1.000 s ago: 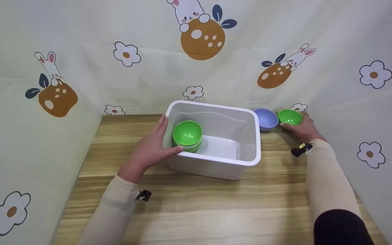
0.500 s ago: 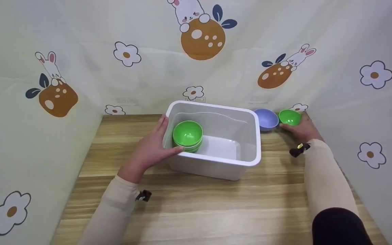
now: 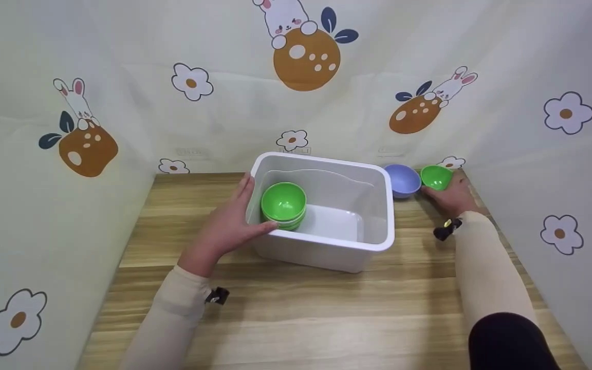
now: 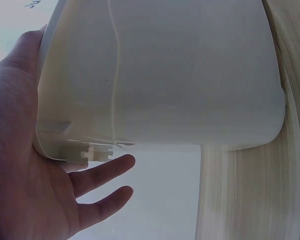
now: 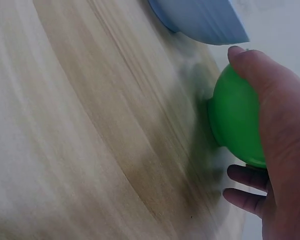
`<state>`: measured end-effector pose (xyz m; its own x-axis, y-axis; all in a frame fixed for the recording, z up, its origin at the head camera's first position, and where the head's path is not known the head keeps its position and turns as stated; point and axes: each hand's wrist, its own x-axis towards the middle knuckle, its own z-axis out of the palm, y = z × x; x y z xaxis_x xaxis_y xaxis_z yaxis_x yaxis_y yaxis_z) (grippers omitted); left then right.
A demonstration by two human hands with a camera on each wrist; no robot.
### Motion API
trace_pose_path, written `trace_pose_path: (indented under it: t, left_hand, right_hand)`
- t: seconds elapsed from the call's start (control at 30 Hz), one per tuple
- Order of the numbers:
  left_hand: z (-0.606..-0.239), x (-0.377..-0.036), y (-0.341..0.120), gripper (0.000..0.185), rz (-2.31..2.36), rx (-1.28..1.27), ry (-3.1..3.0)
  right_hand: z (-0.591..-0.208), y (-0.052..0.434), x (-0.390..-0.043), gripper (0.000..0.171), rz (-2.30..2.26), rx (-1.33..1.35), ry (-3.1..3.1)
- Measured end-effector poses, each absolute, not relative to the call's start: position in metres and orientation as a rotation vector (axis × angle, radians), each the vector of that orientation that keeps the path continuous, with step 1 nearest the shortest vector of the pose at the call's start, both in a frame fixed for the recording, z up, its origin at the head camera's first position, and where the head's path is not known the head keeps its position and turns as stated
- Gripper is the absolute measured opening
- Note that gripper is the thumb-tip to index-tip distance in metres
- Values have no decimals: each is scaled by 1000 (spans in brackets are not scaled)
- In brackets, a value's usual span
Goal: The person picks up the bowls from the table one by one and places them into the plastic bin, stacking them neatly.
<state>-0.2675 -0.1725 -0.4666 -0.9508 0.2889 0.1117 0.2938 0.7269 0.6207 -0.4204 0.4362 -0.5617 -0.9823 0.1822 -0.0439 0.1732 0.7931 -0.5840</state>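
- Head view: white bin point(image 3: 327, 246) stands mid-desk point(image 3: 296, 308), with a stack of green bowls point(image 3: 283, 204) inside at its left end.
- Left hand point(image 3: 229, 223) lies against the bin's left wall, thumb hooked over the near rim by the stack, other fingers laid straight along the outside.
- Right hand point(image 3: 452, 198) is at the desk's far right corner, fingers curled round a single green bowl point(image 3: 436, 177).
- That bowl sits tilted, its mouth turned toward the bin, just beside a blue bowl point(image 3: 402, 180) that stands against the bin's right wall.
- Cloth backdrop point(image 3: 121, 77) printed with rabbits and flowers closes in the desk on three sides.
- Left wrist view: the palm point(image 4: 20, 150) is pressed flat to the bin wall point(image 4: 160, 75); two fingers point(image 4: 102, 170) reach out straight under the rim, relaxed, not clenched.
- Bin bottom edge meets the wood at the right of this view.
- Right wrist view: the hand point(image 5: 277, 150) cups the green bowl point(image 5: 235, 120) from behind, thumb tip over its top, other fingers wrapped under it.
- Blue bowl point(image 5: 200, 20) shows at the top edge, close to the green one; whether they touch cannot be told, as the picture is blurred.
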Motion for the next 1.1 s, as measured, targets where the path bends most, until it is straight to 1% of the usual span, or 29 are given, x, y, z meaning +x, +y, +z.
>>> trace_pose_path:
  t: [0.1, 0.27, 0.4, 0.53, 0.6, 0.67, 0.87, 0.97, 1.1]
  left_hand:
    - [-467, -268, -173, 133, -1039, -483, -2923]
    - [-467, -268, -173, 136, -1032, -468, -2936]
    - [-467, -269, -173, 136, -1028, -467, -2936]
    - [-468, -269, -173, 138, -1034, -468, -2933]
    - [-468, -269, -173, 138, -1031, -464, -2933]
    - [-468, -269, -173, 137, -1026, -462, -2929]
    - [-467, -268, -172, 127, -1046, -476, -2906]
    - [-467, -268, -172, 126, -1043, -476, -2906]
    - [-468, -269, -172, 127, -1038, -472, -2914]
  right_hand:
    - [-561, 432, -418, 132, 933, -314, -2943]
    - [-551, 420, -405, 124, 843, -346, -2949]
    - [-535, 406, -387, 117, 841, -323, -2930]
    - [-530, 404, -382, 113, 837, -286, -2920]
    - [-533, 407, -385, 114, 808, -287, -2927]
    - [-538, 414, -391, 118, 757, -302, -2948]
    - [-550, 434, -408, 132, 664, -308, -3031]
    - [-548, 435, -407, 134, 692, -319, -3032]
    - [-543, 436, -400, 130, 702, -296, -3022]
